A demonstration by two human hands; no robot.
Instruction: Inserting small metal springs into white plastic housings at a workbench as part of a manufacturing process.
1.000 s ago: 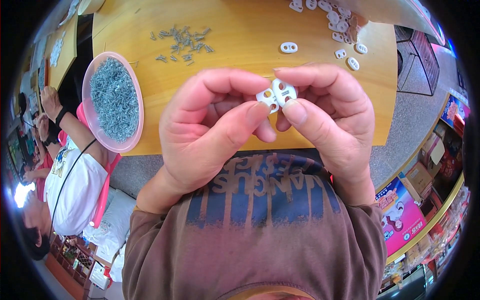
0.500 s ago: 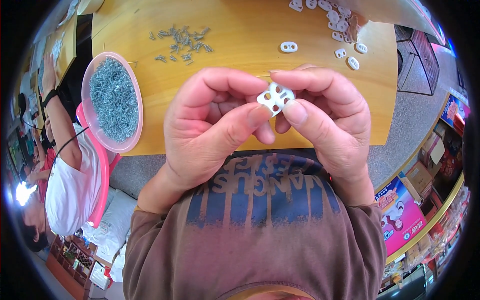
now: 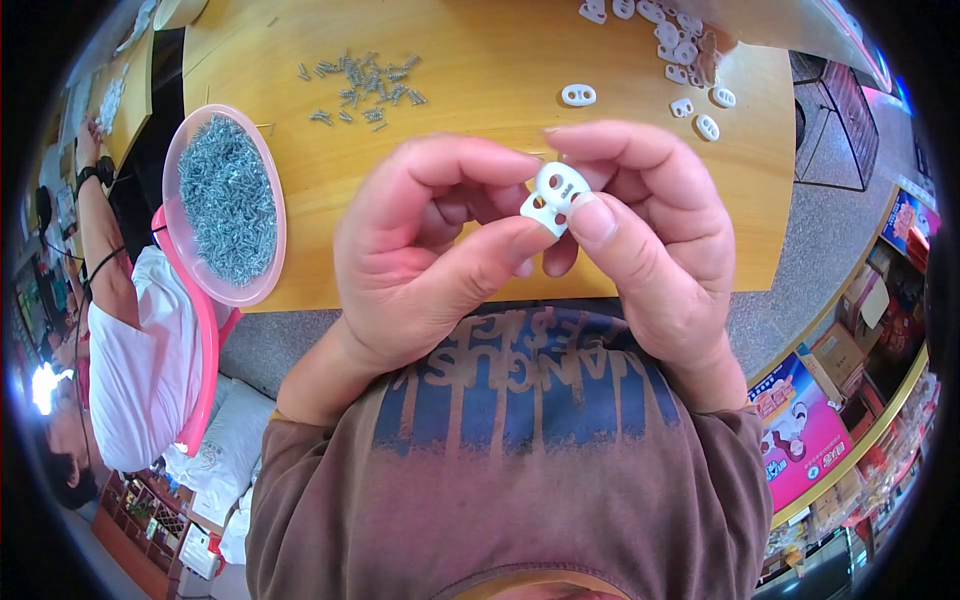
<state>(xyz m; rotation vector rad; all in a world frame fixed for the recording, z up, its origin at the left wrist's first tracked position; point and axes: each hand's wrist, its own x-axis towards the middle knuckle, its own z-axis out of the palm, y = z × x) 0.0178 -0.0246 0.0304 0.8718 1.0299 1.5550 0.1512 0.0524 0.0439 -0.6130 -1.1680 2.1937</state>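
Note:
Both hands meet above the wooden table [image 3: 480, 90], pinching small white plastic pieces with two holes [image 3: 553, 195] between thumbs and fingertips. My left hand [image 3: 420, 260] grips them from the left with thumb and curled fingers. From the right, my right hand [image 3: 650, 250] presses its thumb on the lower edge and its fingers on top. The two pieces look pressed together, one tilted across the other.
A pink bowl [image 3: 175, 185] full of small metal screws [image 3: 228, 200] sits at the table's left edge. Loose screws [image 3: 360, 85] lie behind it. More white two-hole pieces [image 3: 680, 50] lie at the far right. Another person in white [image 3: 140, 340] sits to the left.
The white pieces have turned between my fingertips, from lying flat side by side to tilted and stacked. The person at the left has shifted an arm.

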